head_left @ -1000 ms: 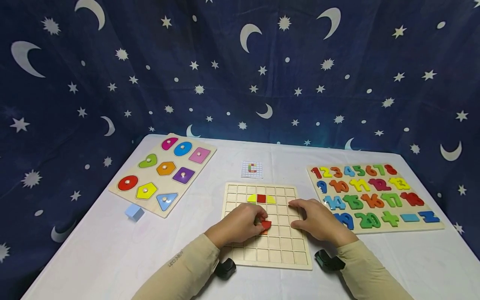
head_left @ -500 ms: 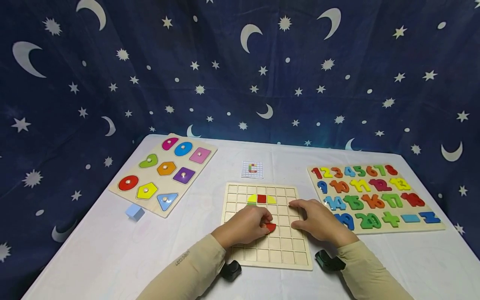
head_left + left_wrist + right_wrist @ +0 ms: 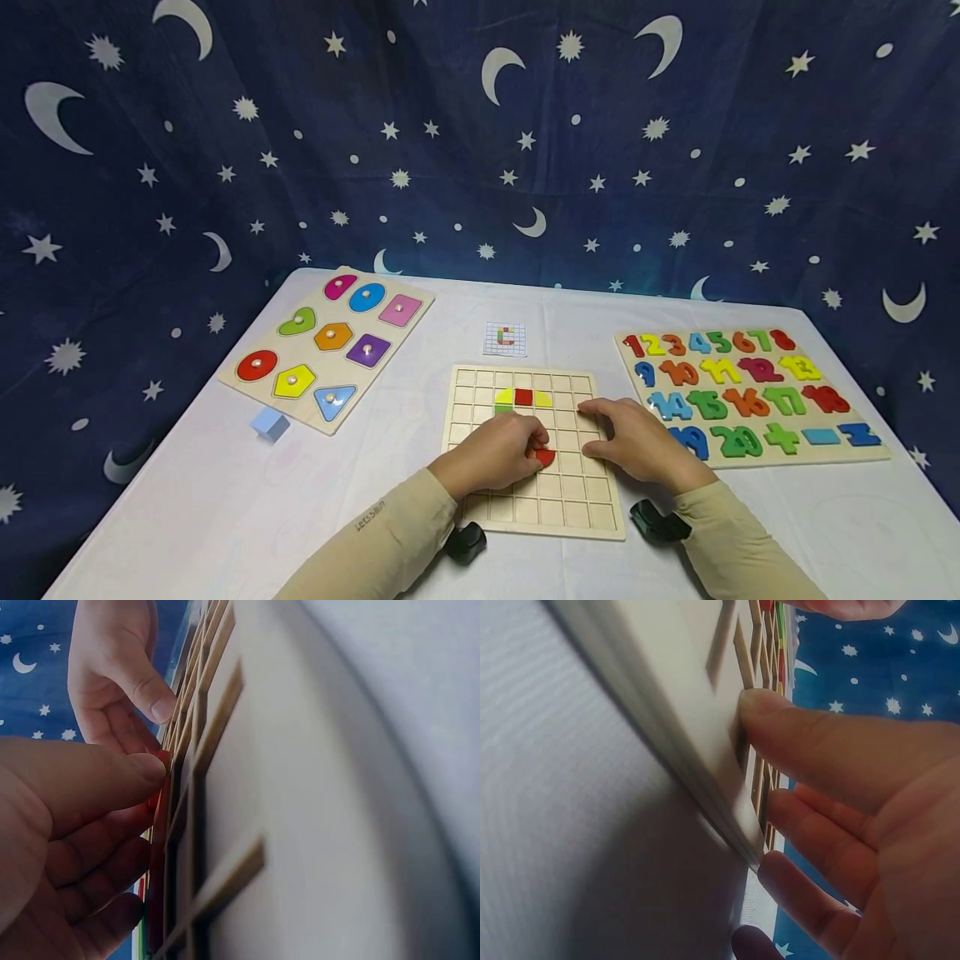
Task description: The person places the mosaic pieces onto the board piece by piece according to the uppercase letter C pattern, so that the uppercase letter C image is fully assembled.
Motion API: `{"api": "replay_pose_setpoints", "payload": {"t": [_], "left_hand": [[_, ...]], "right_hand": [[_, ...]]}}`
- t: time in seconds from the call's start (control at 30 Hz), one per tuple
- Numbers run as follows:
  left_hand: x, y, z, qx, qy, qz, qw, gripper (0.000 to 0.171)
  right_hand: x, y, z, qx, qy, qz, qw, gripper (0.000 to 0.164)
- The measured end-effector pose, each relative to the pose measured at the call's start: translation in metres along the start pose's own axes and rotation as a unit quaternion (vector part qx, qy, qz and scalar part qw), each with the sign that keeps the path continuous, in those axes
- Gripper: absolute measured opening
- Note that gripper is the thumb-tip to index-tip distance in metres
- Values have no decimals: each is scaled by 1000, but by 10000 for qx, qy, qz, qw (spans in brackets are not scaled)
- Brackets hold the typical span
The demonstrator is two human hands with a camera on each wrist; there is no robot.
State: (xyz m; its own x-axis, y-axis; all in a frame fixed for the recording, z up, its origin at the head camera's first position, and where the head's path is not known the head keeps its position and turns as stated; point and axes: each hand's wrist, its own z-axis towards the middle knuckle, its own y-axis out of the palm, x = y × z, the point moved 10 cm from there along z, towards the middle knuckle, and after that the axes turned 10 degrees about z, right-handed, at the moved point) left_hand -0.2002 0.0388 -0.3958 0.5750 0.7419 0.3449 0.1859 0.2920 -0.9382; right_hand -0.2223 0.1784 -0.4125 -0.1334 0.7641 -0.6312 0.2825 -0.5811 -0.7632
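Observation:
My left hand [image 3: 491, 452] pinches a red tile with a rounded edge [image 3: 546, 457] between thumb and fingers, low over the middle of a wooden grid board [image 3: 573, 487]. In the left wrist view, the thumb presses the red tile [image 3: 163, 759] close to the board's dividers. Near the far side of the grid lie a red square tile [image 3: 523, 397] between two yellow rounded tiles [image 3: 542, 399], and a green tile [image 3: 503, 408]. Cells under my left hand are hidden. My right hand [image 3: 641, 437] rests with spread fingers on the board's right edge, holding no tile.
A small pattern card [image 3: 505, 339] lies beyond the board. At left are a knobbed shape puzzle [image 3: 315, 358] and a blue block [image 3: 270, 425]. A number puzzle [image 3: 750, 375] lies right, close to my right hand. Black wrist devices [image 3: 467, 543] sit under both forearms.
My left hand has moved a little to the right across the board with the red tile. The right hand has stayed in place.

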Motion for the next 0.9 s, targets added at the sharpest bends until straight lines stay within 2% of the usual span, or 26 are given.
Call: {"api": "replay_pose_setpoints", "payload": {"t": [0.53, 0.9], "left_hand": [[0, 2, 1, -70, -118, -16, 9999, 21], [4, 1, 2, 87, 14, 251, 9996, 17]], "right_hand": [[-1, 0, 3, -2, -56, -49, 10000, 57], [-2, -1, 2, -28, -63, -101, 9999, 58]]}}
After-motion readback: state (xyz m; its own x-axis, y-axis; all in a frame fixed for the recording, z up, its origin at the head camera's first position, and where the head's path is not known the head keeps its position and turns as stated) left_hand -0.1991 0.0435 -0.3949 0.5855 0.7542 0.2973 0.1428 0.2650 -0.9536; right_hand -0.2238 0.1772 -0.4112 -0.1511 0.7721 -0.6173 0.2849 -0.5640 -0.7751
